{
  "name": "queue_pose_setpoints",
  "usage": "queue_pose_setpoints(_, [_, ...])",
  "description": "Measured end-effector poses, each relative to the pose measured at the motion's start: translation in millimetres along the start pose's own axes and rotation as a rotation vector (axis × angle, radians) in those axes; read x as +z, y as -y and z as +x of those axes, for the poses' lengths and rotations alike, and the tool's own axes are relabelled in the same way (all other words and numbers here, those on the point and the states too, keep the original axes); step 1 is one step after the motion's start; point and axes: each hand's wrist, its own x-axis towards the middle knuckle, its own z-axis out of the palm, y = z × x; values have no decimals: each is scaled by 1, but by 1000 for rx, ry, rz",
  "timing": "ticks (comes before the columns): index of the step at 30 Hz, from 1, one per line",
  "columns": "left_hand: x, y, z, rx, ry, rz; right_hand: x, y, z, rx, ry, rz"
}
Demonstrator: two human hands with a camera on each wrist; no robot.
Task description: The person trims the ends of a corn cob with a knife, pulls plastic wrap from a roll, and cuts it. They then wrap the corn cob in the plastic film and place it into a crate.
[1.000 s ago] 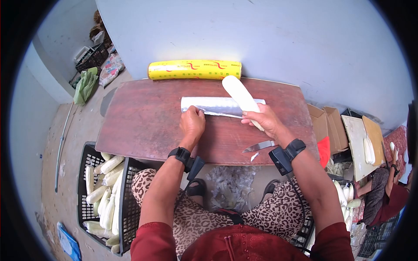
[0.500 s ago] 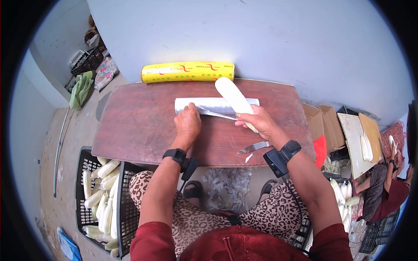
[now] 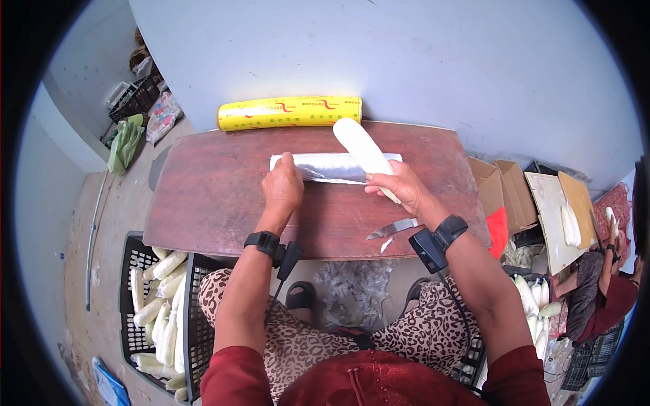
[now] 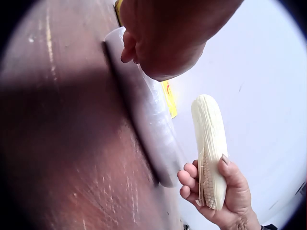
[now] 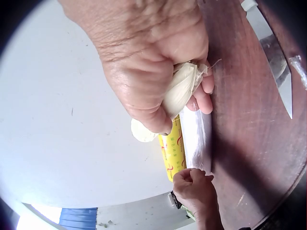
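Observation:
An ear of corn (image 3: 362,149) in pale husk is gripped near its lower end by my right hand (image 3: 398,183), tilted up and to the left. Some kernels show along its side in the left wrist view (image 4: 209,153). A roll of clear plastic wrap (image 3: 328,166) lies across the table behind the hands. My left hand (image 3: 283,184) is at the roll's left end, fingers curled and pinching the film at its front edge. The right hand's fingertips overlap the roll's right part in the head view. A knife (image 3: 393,229) lies on the table near the right wrist.
A yellow printed roll (image 3: 290,113) stands against the wall at the table's (image 3: 203,196) back. Black crates (image 3: 195,291) of corn flank the legs. Cardboard boxes (image 3: 518,196) and another person (image 3: 602,298) are at right. Plastic scraps (image 3: 352,291) lie below.
My left hand has shifted left along the wrap roll toward its end. The film, stretched out in front of the roll half a second ago, now lies closer along it. The right hand keeps holding the corn.

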Motion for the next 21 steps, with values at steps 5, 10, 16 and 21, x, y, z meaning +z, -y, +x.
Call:
queue_pose_setpoints(5, [-16,0,-1,-147,-50,-131,1,2,1,-4,6,-16])
queue_pose_setpoints(10, [-3,13,-12,-101,11,-239,2,8,0,-22,13,-13])
queue_pose_setpoints(16, [-3,3,-20,11,30,-225,1,8,0,-8,-2,-19])
queue_pose_setpoints(21, [2,-4,-18,54,-19,-99,0,7,0,14,3,-7])
